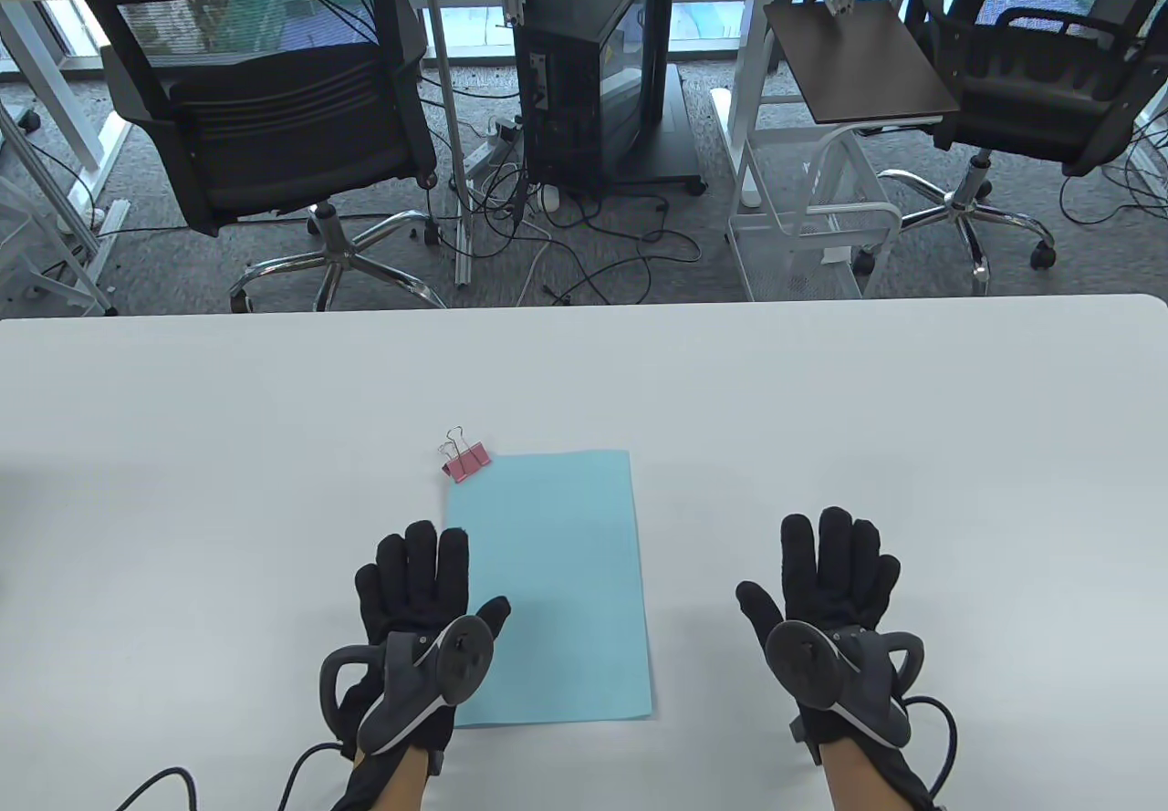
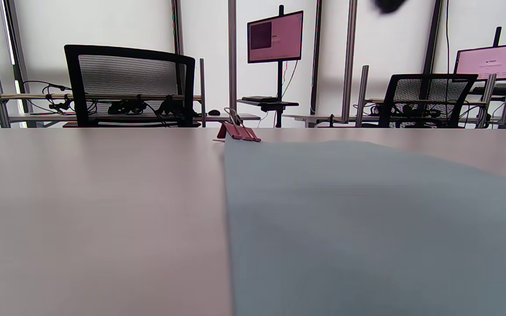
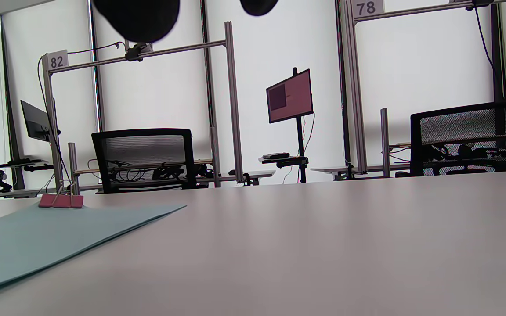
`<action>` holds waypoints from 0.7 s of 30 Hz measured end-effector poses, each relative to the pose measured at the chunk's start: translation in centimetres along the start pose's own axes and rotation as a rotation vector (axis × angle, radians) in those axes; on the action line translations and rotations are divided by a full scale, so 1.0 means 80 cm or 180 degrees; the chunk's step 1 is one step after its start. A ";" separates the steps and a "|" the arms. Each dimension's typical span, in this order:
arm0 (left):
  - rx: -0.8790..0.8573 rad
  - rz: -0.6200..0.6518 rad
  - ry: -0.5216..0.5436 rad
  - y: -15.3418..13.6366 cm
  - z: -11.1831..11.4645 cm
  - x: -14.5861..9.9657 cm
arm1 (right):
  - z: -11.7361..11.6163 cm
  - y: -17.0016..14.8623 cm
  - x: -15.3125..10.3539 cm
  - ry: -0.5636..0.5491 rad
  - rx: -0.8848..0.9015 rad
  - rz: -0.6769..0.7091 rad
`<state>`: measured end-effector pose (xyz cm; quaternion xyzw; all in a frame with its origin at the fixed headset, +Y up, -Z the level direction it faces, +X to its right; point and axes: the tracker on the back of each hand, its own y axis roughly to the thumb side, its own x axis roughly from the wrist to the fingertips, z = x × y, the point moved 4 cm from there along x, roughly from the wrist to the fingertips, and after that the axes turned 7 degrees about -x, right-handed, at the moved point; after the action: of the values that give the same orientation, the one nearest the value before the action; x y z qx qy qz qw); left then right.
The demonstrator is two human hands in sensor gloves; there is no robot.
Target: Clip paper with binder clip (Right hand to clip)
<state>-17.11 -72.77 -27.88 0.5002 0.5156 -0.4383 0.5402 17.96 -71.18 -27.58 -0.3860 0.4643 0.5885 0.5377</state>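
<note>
A light blue sheet of paper (image 1: 552,587) lies flat on the white table (image 1: 821,410). A pink binder clip (image 1: 466,462) with wire handles sits at the sheet's far left corner; whether it bites the paper I cannot tell. It also shows in the left wrist view (image 2: 238,131) and the right wrist view (image 3: 61,200). My left hand (image 1: 418,578) lies flat and open, its fingers over the sheet's left edge. My right hand (image 1: 832,569) lies flat and open on the table to the right of the paper, holding nothing.
Beyond the table's far edge stand two black office chairs (image 1: 274,109), a computer tower (image 1: 584,72) and a white wire cart (image 1: 812,209). Cables trail from both gloves at the near edge.
</note>
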 end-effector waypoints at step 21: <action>-0.0004 0.0024 -0.0090 0.003 0.007 0.002 | -0.002 0.001 0.000 0.0066 0.0058 0.0007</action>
<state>-16.82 -73.33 -28.05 0.4955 0.5063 -0.4429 0.5494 17.88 -71.33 -27.60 -0.3867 0.4756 0.5808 0.5356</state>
